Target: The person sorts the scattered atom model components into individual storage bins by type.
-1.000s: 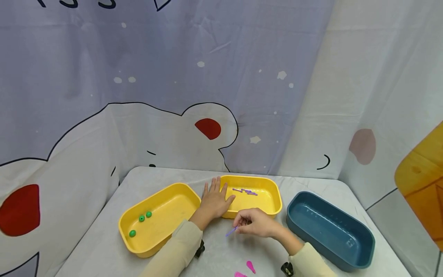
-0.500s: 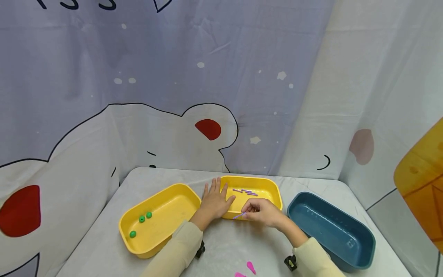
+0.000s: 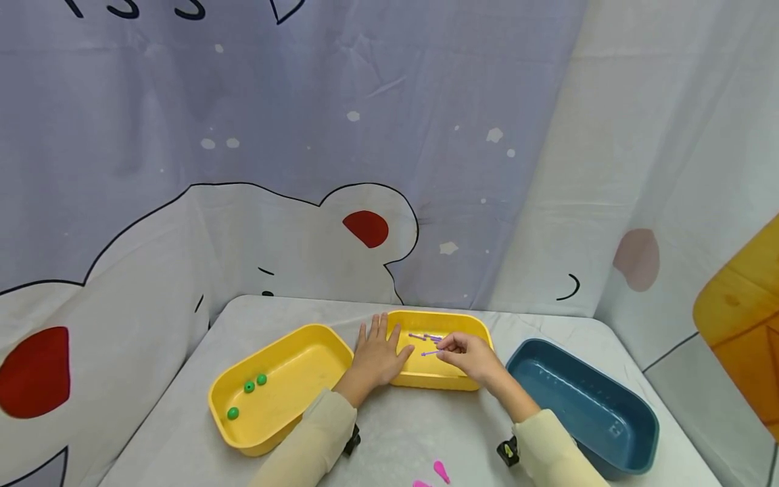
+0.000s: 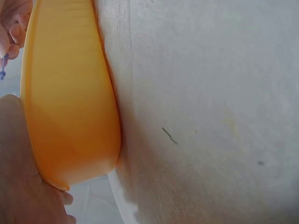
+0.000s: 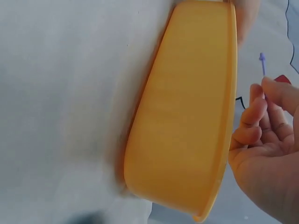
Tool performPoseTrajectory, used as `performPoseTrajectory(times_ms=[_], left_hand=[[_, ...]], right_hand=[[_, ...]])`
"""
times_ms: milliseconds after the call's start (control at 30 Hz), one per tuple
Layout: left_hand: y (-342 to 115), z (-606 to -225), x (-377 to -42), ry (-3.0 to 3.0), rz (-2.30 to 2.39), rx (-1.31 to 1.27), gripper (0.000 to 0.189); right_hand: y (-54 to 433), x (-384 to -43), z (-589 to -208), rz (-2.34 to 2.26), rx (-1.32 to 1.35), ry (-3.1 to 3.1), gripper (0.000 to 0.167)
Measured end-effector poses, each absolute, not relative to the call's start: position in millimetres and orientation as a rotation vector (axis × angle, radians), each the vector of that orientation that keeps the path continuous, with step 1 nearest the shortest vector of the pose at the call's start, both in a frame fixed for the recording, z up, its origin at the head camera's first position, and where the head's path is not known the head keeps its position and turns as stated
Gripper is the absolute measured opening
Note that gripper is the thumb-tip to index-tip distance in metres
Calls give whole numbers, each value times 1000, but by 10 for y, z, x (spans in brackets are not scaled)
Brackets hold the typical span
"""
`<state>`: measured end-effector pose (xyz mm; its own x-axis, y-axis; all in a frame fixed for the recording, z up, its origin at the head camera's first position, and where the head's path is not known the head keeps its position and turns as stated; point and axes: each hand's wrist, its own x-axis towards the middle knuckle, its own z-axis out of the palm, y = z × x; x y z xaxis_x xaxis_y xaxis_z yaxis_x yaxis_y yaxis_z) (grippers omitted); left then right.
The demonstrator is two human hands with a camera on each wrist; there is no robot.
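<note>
My right hand point(image 3: 473, 357) pinches a thin purple stick point(image 5: 263, 64) with a small knobbed end between thumb and fingertips. It hovers over the right part of the middle yellow tray point(image 3: 438, 383). Several similar purple sticks point(image 3: 416, 336) lie on that tray's floor, some partly covered by the hand in the head view. My left hand point(image 3: 376, 357) rests on the tray's left end with its fingers spread straight. In the left wrist view, the yellow tray wall point(image 4: 72, 93) stands beside the left hand, and the stick's purple tip point(image 4: 3, 74) shows at the far left.
Another yellow tray point(image 3: 316, 338) stands on the left with green beads point(image 3: 249, 386) in it. A dark blue tray point(image 3: 584, 399) is at the right. Pink drop-shaped pieces point(image 3: 441, 471) lie on the white-covered table point(image 3: 395, 433) near the front. A printed curtain point(image 3: 292, 122) hangs behind.
My right hand has moved forward from in front of the middle tray to over it, carrying the purple stick. The left hand has stayed on the tray's end.
</note>
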<state>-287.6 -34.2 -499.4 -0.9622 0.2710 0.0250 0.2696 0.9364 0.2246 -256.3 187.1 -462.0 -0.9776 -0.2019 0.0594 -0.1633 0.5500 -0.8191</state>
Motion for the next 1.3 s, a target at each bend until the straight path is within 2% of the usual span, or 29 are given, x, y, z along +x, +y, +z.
performPoseTrajectory(times_ms=[633, 1000, 1167, 1300], left_hand=[[-356, -5001, -2877, 3092, 378, 468, 71], [-351, -5005, -2885, 3097, 381, 464, 70], [-349, -4999, -2883, 3095, 375, 457, 70], [-348, -5005, -2889, 3089, 376, 447, 71]], right_hand=[[1870, -2806, -4715, -1538, -51, 2721, 10], [1867, -2925, -4739, -1584, 21, 2732, 12], [1866, -2943, -4715, -1604, 39, 2715, 20], [1866, -2925, -4679, -1593, 28, 2722, 17]])
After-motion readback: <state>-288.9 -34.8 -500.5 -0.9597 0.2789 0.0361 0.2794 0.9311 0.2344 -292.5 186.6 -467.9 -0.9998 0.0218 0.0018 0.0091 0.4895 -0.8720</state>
